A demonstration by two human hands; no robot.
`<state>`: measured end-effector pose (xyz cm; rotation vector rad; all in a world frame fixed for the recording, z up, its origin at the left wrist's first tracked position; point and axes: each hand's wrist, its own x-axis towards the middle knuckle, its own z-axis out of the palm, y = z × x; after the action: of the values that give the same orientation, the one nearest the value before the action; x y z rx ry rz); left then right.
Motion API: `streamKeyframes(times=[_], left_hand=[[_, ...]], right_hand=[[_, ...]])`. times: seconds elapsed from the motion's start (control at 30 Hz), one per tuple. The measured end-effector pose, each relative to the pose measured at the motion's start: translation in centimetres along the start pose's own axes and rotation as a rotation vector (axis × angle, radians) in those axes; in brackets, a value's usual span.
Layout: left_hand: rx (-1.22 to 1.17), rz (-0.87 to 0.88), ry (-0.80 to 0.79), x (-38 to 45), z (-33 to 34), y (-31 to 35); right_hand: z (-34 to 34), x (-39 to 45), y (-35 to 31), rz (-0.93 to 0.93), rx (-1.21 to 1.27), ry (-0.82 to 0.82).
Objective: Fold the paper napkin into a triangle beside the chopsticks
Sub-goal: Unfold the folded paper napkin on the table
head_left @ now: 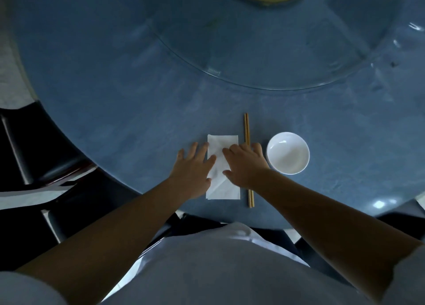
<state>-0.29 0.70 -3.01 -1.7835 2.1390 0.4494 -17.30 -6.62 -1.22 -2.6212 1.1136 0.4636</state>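
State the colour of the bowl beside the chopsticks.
White; the bowl shows plainly in the head view, right of the chopsticks.

A white bowl is sitting empty just right of the right hand on a round blue table, a glass turntable lying beyond both hands.

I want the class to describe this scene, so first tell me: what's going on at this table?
A person is working on a white napkin lying flat on a blue table, just left of a pair of chopsticks. Both hands press on it with spread fingers: the left hand at its left edge, the right hand across its right side and over the chopsticks. The napkin is a long rectangle with creases, not yet a triangle. A white bowl sits at the right.
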Motion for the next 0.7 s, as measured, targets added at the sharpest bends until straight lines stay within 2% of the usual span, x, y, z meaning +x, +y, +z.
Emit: streamKeyframes(times=[0.13,0.33,0.7], left_hand=[[0.007,0.058,0.013,0.1,-0.1,-0.1],[-0.038,0.055,0.048,0.0,-0.2,-0.1],[-0.118,0.074,0.171,0.1,0.5,-0.8]], right_hand=[[-0.7,2.3,0.5,0.033,-0.007,0.027],[-0.7,4.2,1.3,0.104,-0.020,0.104],[-1.3,6.2,2.0,0.180,0.090,-0.001]])
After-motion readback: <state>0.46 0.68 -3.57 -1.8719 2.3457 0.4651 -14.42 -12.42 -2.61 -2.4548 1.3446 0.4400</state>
